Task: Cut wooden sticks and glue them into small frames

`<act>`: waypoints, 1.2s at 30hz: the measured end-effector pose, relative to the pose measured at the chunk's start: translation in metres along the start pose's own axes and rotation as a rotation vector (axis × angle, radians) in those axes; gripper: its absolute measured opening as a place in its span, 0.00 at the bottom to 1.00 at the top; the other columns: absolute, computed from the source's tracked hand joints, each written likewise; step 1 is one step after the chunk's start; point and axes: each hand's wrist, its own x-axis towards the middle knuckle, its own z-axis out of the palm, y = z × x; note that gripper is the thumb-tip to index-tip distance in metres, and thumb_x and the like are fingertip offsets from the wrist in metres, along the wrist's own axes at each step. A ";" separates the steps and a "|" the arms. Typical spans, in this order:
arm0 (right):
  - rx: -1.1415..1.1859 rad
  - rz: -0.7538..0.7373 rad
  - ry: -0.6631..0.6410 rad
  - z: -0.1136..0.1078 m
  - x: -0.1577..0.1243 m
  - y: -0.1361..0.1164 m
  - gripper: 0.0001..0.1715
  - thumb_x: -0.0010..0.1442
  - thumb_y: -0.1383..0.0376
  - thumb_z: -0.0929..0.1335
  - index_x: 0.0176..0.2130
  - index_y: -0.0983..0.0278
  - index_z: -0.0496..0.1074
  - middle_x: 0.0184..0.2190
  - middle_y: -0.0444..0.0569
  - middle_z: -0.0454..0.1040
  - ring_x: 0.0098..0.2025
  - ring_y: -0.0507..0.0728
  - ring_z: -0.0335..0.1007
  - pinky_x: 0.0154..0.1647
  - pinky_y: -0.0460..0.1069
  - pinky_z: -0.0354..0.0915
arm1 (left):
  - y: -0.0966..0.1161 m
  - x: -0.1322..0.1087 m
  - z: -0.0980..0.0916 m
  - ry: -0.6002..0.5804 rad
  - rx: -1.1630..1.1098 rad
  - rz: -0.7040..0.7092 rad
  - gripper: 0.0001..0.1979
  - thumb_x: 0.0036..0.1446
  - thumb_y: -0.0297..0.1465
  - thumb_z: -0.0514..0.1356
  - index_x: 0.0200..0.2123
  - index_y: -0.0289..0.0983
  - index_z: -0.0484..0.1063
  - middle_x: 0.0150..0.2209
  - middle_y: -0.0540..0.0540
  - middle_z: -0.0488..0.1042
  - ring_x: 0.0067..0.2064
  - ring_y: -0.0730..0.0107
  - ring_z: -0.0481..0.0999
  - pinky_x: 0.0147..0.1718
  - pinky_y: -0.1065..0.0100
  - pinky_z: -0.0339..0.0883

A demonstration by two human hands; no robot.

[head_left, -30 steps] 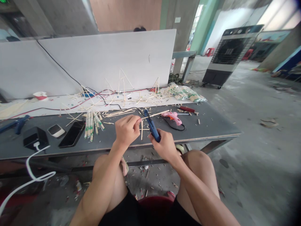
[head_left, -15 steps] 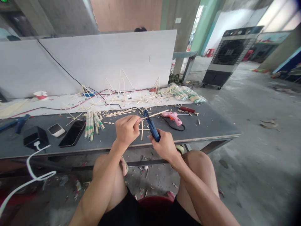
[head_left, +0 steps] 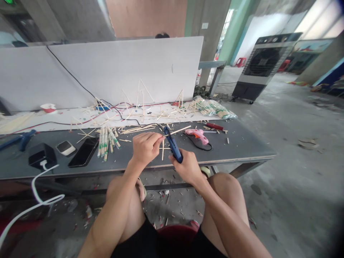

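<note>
Left hand: here's the left hand (head_left: 145,148) up over the grey table (head_left: 242,143); its grip is clenched in a tight pinch on a thin wooden stick (head_left: 178,130); the stick runs out toward 2 o'clock, tilting slightly upward.

Right hand: the right hand (head_left: 188,166) has its grip clenched around a blue hot glue gun (head_left: 173,147); the gun's tip points toward 11 o'clock, up at the stick.

Contact point: the gun's tip sits right by the pinched end of the stick, just beyond the left fingertips; touching or just apart, I can't tell from this view; no glue is visible at this size.

Around the hands: a pink glue gun (head_left: 197,135) lies at 2 o'clock; chopsticks in paper sleeves (head_left: 105,143) lie at 10 o'clock; a black smartphone (head_left: 84,152) lies at 9 o'clock.

Risks: a slip of that thin stick could bring the left fingertips against the hot tip, a likely burn; a tremor or too much pressure from the gun could knock the stick out of line; hot glue could run onto the fingers if the trigger is squeezed too hard.
</note>
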 end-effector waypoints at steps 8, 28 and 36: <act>-0.010 -0.023 0.003 0.000 0.000 0.001 0.11 0.59 0.60 0.66 0.27 0.62 0.67 0.20 0.41 0.67 0.24 0.51 0.56 0.27 0.46 0.51 | -0.001 0.001 -0.001 0.006 -0.049 0.002 0.13 0.66 0.32 0.57 0.28 0.38 0.72 0.21 0.52 0.73 0.23 0.74 0.70 0.26 0.69 0.56; -0.037 0.007 0.024 0.003 0.001 -0.001 0.10 0.58 0.60 0.67 0.27 0.62 0.67 0.21 0.43 0.70 0.24 0.51 0.59 0.29 0.46 0.52 | -0.003 -0.001 0.000 -0.129 -0.097 -0.126 0.17 0.67 0.36 0.55 0.26 0.37 0.70 0.19 0.52 0.68 0.22 0.75 0.64 0.25 0.70 0.51; -0.077 -0.004 0.038 0.001 0.002 -0.003 0.08 0.58 0.61 0.67 0.28 0.61 0.68 0.20 0.42 0.68 0.23 0.52 0.58 0.28 0.47 0.51 | -0.004 -0.001 -0.003 -0.157 -0.139 -0.196 0.19 0.67 0.37 0.55 0.23 0.37 0.66 0.16 0.55 0.59 0.19 0.76 0.57 0.23 0.70 0.48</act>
